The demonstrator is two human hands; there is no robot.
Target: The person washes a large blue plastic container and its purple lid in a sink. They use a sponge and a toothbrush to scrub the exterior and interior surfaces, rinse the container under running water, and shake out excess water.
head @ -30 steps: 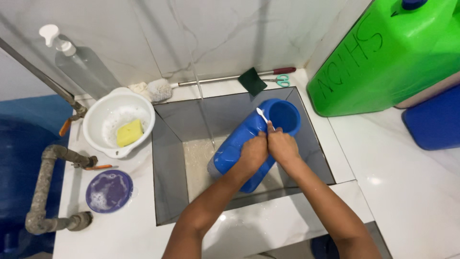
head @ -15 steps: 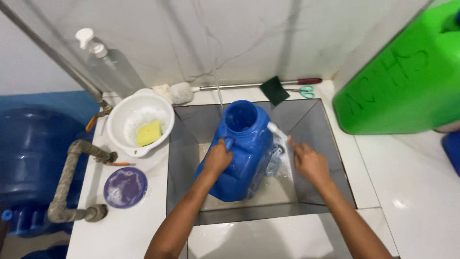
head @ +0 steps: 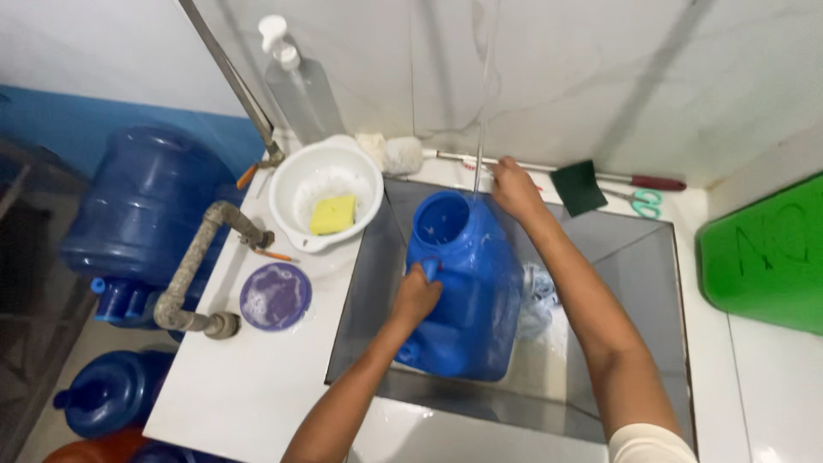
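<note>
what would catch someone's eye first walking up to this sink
The big blue jug standing in the grey sink, the left hand gripping its handle. The right hand reaches to the back rim by a thin water stream. Left of the sink, a white bowl holds a yellow sponge.

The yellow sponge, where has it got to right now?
The yellow sponge lies inside the white bowl on the counter, left of the sink, just beyond the blue jug gripped by the left hand.

Left hand [head: 417, 293] clenched, arm bent; right hand [head: 513, 187] extended forward, fingers curled.
</note>
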